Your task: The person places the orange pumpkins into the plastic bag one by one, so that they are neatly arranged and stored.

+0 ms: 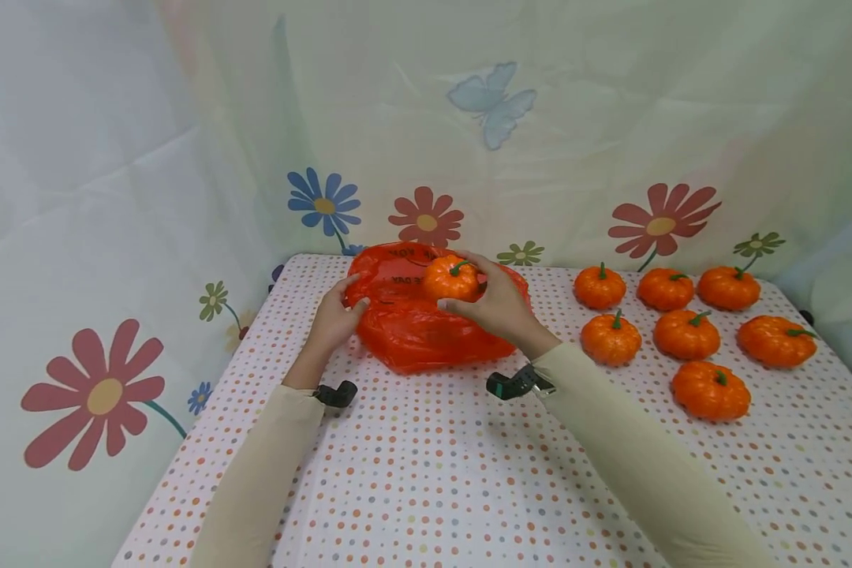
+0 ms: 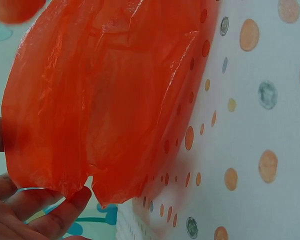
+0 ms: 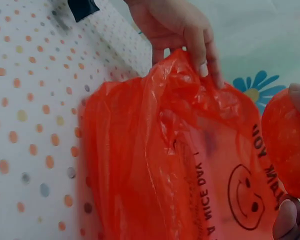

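Note:
A red plastic bag [image 1: 426, 339] lies at the back middle of the table, its mouth spread open. My left hand [image 1: 337, 318] holds the bag's left rim; in the right wrist view its thumb and fingers lie about the edge. Above the opening, my right hand [image 1: 500, 304] grips a small orange pumpkin [image 1: 449, 278] with a green stem. That pumpkin [image 3: 285, 145] shows at the right edge of the right wrist view, beside a printed smiley face on the bag [image 3: 130, 160]. The bag hides whatever lies inside it.
Several more orange pumpkins [image 1: 687, 334] stand in loose rows on the right of the table. A dotted cloth [image 1: 412, 473] covers the table. Behind it hangs a pale curtain [image 1: 397, 102] with printed flowers and a butterfly.

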### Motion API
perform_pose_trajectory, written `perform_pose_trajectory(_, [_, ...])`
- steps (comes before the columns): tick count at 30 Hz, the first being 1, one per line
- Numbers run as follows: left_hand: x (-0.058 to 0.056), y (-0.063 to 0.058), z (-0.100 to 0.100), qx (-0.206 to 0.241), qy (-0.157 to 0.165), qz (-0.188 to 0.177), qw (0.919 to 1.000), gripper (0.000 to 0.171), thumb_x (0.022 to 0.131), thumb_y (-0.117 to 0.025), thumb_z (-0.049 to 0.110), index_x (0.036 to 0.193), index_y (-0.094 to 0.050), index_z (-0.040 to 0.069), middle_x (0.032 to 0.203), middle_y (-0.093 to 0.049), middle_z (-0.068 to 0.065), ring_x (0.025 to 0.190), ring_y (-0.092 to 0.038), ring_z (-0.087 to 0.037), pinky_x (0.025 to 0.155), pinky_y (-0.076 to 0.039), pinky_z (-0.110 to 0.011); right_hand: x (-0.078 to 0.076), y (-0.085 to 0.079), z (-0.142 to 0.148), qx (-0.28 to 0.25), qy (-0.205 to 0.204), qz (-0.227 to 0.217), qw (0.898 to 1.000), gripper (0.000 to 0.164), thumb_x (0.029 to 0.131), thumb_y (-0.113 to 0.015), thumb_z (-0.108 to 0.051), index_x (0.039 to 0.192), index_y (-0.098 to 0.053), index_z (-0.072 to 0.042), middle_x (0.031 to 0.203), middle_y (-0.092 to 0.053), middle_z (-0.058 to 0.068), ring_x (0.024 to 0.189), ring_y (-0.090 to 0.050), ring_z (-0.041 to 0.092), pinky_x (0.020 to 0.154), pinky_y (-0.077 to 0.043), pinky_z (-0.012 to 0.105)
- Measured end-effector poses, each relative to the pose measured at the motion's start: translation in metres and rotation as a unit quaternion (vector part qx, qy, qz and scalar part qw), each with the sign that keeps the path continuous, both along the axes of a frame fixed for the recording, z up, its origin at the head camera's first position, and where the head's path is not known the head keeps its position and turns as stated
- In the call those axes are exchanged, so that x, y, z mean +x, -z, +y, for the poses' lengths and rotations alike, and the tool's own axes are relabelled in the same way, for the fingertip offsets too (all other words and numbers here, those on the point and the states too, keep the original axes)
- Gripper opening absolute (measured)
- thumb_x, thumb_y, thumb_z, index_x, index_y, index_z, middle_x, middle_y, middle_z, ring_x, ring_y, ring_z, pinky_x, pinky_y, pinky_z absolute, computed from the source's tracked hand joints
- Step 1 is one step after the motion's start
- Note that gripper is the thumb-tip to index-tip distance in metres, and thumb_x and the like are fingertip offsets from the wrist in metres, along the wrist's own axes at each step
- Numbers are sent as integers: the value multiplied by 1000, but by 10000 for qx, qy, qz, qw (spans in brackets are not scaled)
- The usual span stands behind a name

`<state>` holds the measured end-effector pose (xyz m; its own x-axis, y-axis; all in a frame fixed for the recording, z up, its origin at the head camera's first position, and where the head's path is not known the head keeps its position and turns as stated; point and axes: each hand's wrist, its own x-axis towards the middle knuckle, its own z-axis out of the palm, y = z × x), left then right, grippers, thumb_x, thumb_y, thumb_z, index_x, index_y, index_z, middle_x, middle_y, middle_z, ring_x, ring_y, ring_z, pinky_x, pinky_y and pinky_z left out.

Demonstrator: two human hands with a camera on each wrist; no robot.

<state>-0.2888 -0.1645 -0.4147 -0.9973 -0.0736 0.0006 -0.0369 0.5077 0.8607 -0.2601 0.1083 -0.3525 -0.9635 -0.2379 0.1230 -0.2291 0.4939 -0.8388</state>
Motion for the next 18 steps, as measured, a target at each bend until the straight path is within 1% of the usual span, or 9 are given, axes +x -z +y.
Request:
perform_pose_trajectory(3, [0,-1,2,-40,18,-20,10000,57,98,-58,21,152,-38,20,154,-41,-11,138,-44,-32,109,-46,-47,-15,6,-12,-6,-8,-214,9998,84,82,-80,-32,152,-33,-25,147,-43,8,123,-50,30,99,-53,46])
perform_pose_trajectory(6, [1,0,0,-48,14,-72,10000,58,98,-58,20,152,-37,20,154,-42,-11,138,-45,-32,109,-45,-47,-29,15,-28,34,-61,-419,9991,83,82,-79,-31,152,-33,-24,148,-42,8,125,-49,30,101,-52,45])
perform_pose_trajectory(11, [0,2,0,-30,99,-125,9999,60,98,-59,19,152,-36,21,154,-42,-10,138,-45,-31,109,-46,-46,-50,26,-45,-24,-261,-681,9973,82,82,-80,-26,151,-36,-23,150,-40,9,129,-47,30,106,-49,45])
perform_pose_trajectory(16, [-1,0,2,-101,286,33,9995,62,97,-60,16,154,-34,19,154,-42,-11,138,-45,-32,109,-45,-46,-71,31,-52,-262,-457,-904,9945,81,83,-80,-20,151,-37,-25,150,-39,11,132,-45,32,109,-45,47])
perform_pose_trajectory(18, [-2,0,2,-125,355,101,9992,63,96,-60,14,154,-34,18,154,-42,-12,138,-45,-32,109,-45,-46,-78,35,-55,-202,-503,-993,9936,82,83,-80,-20,152,-36,-26,151,-39,11,133,-44,33,111,-44,48])
